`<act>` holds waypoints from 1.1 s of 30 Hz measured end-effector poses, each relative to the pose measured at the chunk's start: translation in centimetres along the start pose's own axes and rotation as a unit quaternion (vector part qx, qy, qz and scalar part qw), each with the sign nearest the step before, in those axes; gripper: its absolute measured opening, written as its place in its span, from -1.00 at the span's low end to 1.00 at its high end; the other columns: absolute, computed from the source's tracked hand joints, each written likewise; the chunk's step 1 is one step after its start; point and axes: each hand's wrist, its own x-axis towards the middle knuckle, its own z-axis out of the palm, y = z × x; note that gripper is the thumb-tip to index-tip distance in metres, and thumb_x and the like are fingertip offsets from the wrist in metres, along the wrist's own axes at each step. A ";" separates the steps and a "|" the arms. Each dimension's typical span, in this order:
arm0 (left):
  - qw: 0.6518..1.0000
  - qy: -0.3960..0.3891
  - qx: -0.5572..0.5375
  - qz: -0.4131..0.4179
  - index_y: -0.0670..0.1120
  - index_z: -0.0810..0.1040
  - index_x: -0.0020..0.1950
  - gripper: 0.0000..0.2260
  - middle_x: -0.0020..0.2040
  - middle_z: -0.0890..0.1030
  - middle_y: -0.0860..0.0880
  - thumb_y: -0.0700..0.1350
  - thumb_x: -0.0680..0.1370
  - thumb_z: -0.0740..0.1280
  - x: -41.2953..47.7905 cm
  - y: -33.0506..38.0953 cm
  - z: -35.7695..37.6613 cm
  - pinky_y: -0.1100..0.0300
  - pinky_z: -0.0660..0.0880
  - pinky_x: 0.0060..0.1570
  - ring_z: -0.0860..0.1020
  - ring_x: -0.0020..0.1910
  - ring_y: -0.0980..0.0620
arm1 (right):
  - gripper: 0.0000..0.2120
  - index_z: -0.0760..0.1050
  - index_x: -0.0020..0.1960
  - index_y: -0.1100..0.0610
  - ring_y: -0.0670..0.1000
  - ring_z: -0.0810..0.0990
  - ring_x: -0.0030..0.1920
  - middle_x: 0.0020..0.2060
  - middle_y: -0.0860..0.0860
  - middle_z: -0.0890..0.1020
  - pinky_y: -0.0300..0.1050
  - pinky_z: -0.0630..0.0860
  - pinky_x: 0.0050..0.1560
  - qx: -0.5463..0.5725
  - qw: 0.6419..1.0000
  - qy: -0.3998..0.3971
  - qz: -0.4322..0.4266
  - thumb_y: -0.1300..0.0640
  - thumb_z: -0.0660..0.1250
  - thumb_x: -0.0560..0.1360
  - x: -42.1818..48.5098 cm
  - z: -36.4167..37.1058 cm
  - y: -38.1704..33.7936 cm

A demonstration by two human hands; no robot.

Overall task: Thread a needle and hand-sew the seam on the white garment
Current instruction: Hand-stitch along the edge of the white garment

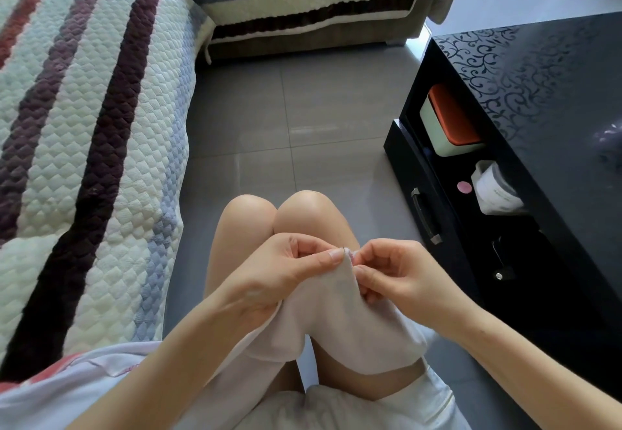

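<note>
The white garment [340, 315] hangs over my bare knees, its top edge lifted between both hands. My left hand [286, 275] pinches that edge with thumb and curled fingers. My right hand [390, 275] faces it, its fingertips pinching the same edge from the right. A thin dark needle [346, 250] shows as a short sliver at the fabric's peak, between the two thumbs. I cannot make out the thread.
A quilted striped sofa cover [84, 147] lies to my left. A black glossy table [538, 100] stands at the right, with an orange-lidded box [451, 123], a white container [494, 187] and a pink disc [464, 187] on its lower shelf. Grey floor tiles [286, 120] lie ahead.
</note>
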 end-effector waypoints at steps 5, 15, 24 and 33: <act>1.000 -0.006 0.016 0.013 -0.08 0.72 -0.24 -0.84 -0.14 0.71 -0.06 -0.02 0.33 0.42 0.2 0.1 -0.1 0.29 0.53 0.01 0.64 -0.08 0.12 | -0.89 0.56 -0.18 0.22 -0.04 0.58 -0.36 -0.36 0.06 0.62 -0.17 0.54 -0.31 -0.073 0.991 0.076 -0.077 0.32 0.33 0.52 0.2 0.9 0.0; 0.999 0.002 0.028 0.019 -0.13 0.70 -0.16 -0.84 -0.21 0.70 -0.03 -0.06 0.38 0.41 0.1 -0.5 -0.3 0.39 0.48 -0.11 0.60 -0.17 0.19 | -0.86 0.64 -0.15 0.01 0.00 0.56 0.06 0.03 -0.05 0.64 0.02 0.42 0.09 -0.388 0.852 0.165 -0.311 -0.01 0.35 0.49 1.0 0.8 -0.9; 0.995 -0.016 0.082 0.045 -0.09 0.67 -0.18 -0.93 -0.28 0.66 0.05 -0.15 0.49 0.41 -0.1 0.1 -0.4 0.38 0.47 -0.18 0.58 -0.22 0.22 | -0.81 0.62 -0.15 0.21 -0.01 0.48 -0.26 -0.26 0.01 0.53 0.19 0.42 0.16 -0.335 0.835 0.070 -0.430 0.27 0.25 0.54 1.9 0.8 -1.6; 0.992 0.024 0.118 0.036 -0.08 0.70 -0.10 -0.88 -0.20 0.70 0.07 -0.23 0.54 0.37 0.2 -1.5 -0.3 0.39 0.47 -0.14 0.61 -0.16 0.26 | -0.93 0.33 -0.08 0.18 0.10 0.62 -0.34 -0.37 0.11 0.54 0.04 0.64 -0.14 0.235 0.968 -0.086 -0.033 0.22 0.23 0.52 3.8 -0.8 -5.5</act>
